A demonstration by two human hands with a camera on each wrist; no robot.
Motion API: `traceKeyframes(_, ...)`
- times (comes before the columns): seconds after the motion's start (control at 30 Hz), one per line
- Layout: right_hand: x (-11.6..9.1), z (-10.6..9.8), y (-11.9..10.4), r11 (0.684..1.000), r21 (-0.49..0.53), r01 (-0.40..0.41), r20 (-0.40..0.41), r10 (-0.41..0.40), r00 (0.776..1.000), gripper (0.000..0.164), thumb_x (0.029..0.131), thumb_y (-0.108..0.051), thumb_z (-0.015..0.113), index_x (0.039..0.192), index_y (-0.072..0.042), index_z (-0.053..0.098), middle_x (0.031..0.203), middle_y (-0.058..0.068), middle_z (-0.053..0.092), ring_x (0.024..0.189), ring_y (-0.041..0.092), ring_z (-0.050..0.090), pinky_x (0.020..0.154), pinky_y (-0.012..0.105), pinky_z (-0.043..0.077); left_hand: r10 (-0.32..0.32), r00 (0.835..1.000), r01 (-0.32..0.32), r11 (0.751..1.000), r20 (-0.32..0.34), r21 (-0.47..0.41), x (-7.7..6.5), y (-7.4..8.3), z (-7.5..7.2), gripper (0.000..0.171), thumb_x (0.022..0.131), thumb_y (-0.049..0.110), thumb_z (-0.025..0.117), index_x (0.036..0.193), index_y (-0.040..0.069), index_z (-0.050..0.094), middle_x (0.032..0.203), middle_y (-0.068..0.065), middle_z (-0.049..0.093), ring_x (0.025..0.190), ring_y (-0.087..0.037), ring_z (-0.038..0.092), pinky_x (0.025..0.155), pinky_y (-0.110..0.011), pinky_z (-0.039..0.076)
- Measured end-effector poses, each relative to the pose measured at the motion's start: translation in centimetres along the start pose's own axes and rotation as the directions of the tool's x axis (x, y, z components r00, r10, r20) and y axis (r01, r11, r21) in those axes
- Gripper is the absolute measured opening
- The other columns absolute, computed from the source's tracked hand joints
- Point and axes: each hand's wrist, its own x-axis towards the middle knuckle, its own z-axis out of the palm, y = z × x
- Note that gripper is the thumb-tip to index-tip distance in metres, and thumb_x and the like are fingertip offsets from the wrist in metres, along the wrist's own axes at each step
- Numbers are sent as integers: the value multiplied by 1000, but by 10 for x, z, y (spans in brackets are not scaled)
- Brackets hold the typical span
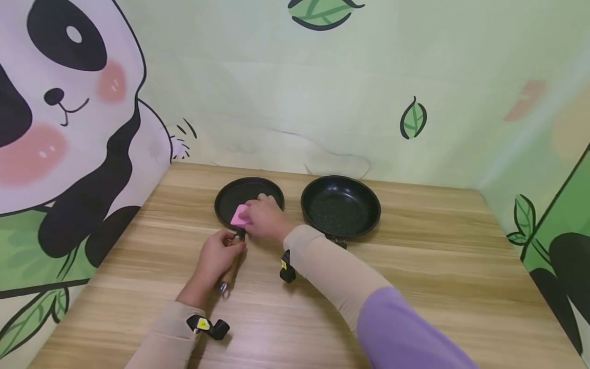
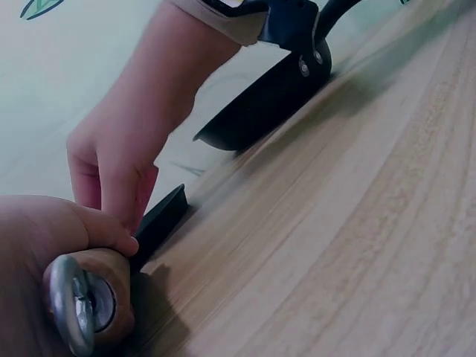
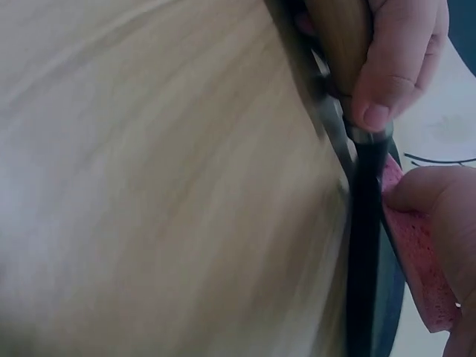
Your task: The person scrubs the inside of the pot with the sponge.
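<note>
A small black flat pan (image 1: 230,200) with a wooden handle (image 1: 233,266) lies at the left of the table's back half. My left hand (image 1: 215,259) grips that handle close to the pan, thumb along the wood; a metal hanging ring (image 2: 72,305) shows at its end in the left wrist view. Between the thumb and fingers of my right hand (image 1: 268,218) is a pink sponge (image 1: 240,216), pinched over the near side of the pan by the handle joint. In the right wrist view the sponge (image 3: 425,260) sits right by the pan's rim.
A deeper black frying pan (image 1: 341,207) stands to the right of the flat pan, its handle mostly hidden behind my right sleeve (image 1: 332,271). The wooden table (image 1: 428,266) meets a printed wall (image 1: 258,102) at the back.
</note>
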Motion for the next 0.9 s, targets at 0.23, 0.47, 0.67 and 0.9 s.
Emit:
traceKeyframes(0.23,-8,-11,15,999,-16,34,85,-33,996,36,96,-38,67,130,-27,70,142,3,59,118,23,48,96,38,36,-2,999,2,1000,-39,8,-1,2,1,28,88,21,73,105,0,66,87,-10,62,77,-23,57,67,-31,44)
traceKeyframes(0.47,-3,-7,16,999,14,39,83,-40,996,36,97,-37,66,131,-26,70,143,4,59,117,23,48,95,38,37,-1,999,1,1000,-45,0,-1,3,2,26,89,20,73,104,0,68,86,-10,61,78,-23,55,67,-31,43)
traceKeyframes(0.67,7,-1,3,1000,4,13,38,-13,999,35,97,-39,67,130,-28,70,139,2,61,115,23,49,93,37,38,-9,999,8,1000,-45,-21,-1,3,3,25,89,20,73,104,1,67,86,-9,61,78,-23,56,67,-31,44)
traceKeyframes(0.9,5,-3,11,993,-70,95,74,-90,993,35,97,-40,66,130,-29,70,134,0,64,104,20,48,88,34,38,-22,999,22,1000,-41,-15,-2,1,3,25,91,22,71,105,2,66,87,-10,59,79,-24,54,67,-32,43)
